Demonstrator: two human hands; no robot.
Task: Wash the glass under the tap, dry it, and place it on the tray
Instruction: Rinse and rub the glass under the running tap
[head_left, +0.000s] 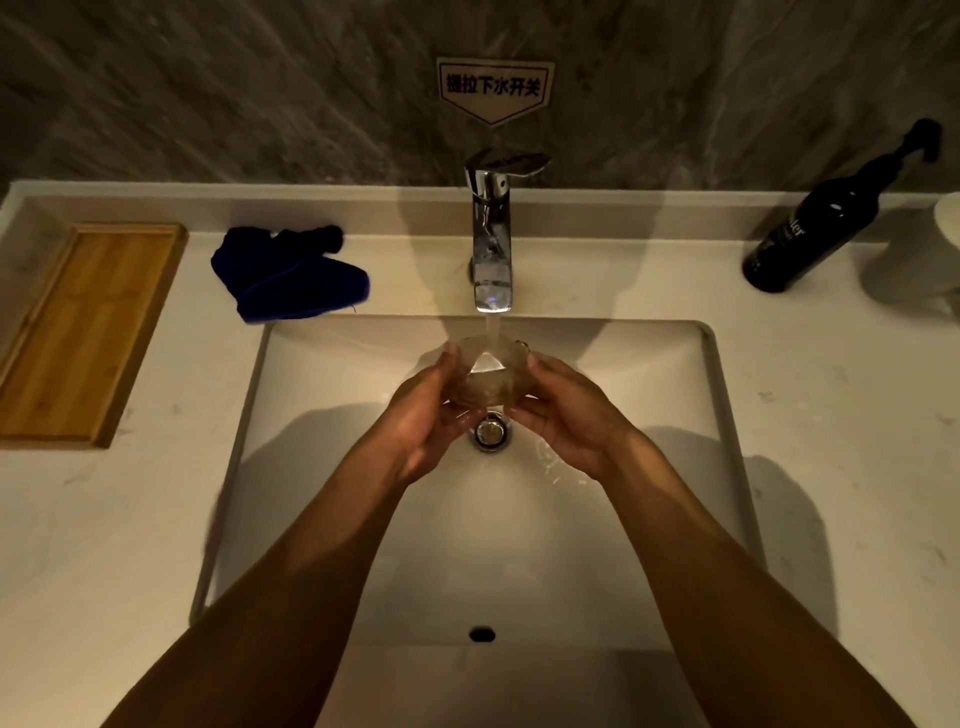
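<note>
Glass (485, 376) gripped by left hand (426, 421) and right hand (566, 423) under running tap (492, 244), cloth (288, 273) beside.

A bathroom or washroom vanity, a white rectangular sink (613, 519) sunk into a pale marbled countertop (841, 426), a chrome single-lever tap (492, 244) running, a dark pump bottle (826, 223), a stone-look wall (208, 88) that carried a Chinese-lettered sign (494, 89).
</note>
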